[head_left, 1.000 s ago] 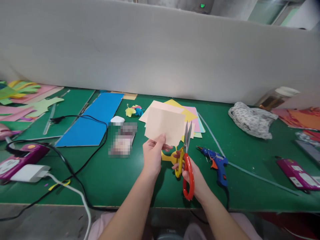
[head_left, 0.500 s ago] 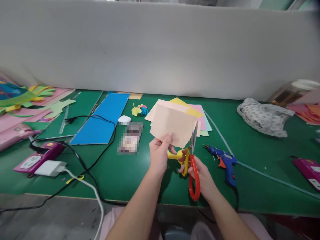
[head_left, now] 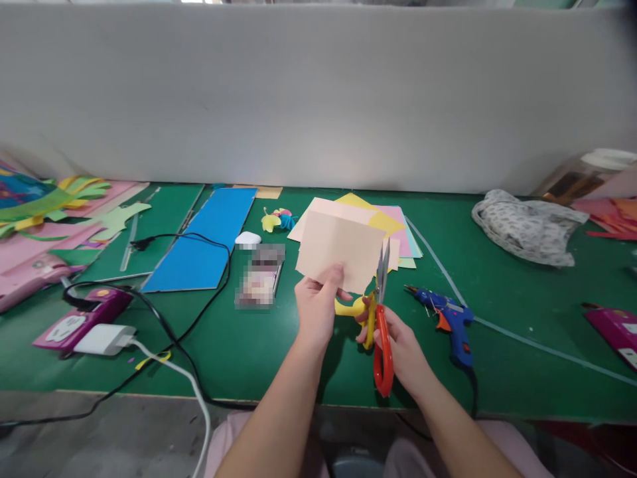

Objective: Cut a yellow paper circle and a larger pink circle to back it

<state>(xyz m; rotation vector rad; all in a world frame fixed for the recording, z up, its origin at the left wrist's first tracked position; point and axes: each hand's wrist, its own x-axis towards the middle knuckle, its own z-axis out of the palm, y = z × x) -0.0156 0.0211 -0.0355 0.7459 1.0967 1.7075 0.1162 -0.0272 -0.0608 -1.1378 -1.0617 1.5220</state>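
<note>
My left hand (head_left: 318,302) pinches the lower edge of a pale peach sheet of paper (head_left: 338,242), thumb on top, holding it raised over the table. In my right hand (head_left: 395,338) are scissors (head_left: 383,358) with one red and one yellow handle, blades pointing up at the sheet's right edge. The blades look slightly parted. A yellow paper piece (head_left: 351,307) shows between my hands, below the sheet; whether a hand holds it I cannot tell. Behind the sheet lies a stack of coloured paper (head_left: 393,222).
A blue glue gun (head_left: 448,318) lies right of my hands. Leftward are a pixelated phone-like object (head_left: 261,275), a white case (head_left: 247,239), a blue board (head_left: 199,245) and a purple power strip (head_left: 92,318) with cords. A patterned cloth (head_left: 527,226) sits at the right.
The scissors have shifted slightly left, and their blades look a little further apart. My left hand keeps its pinch on the peach sheet. The camera view has moved slightly.
</note>
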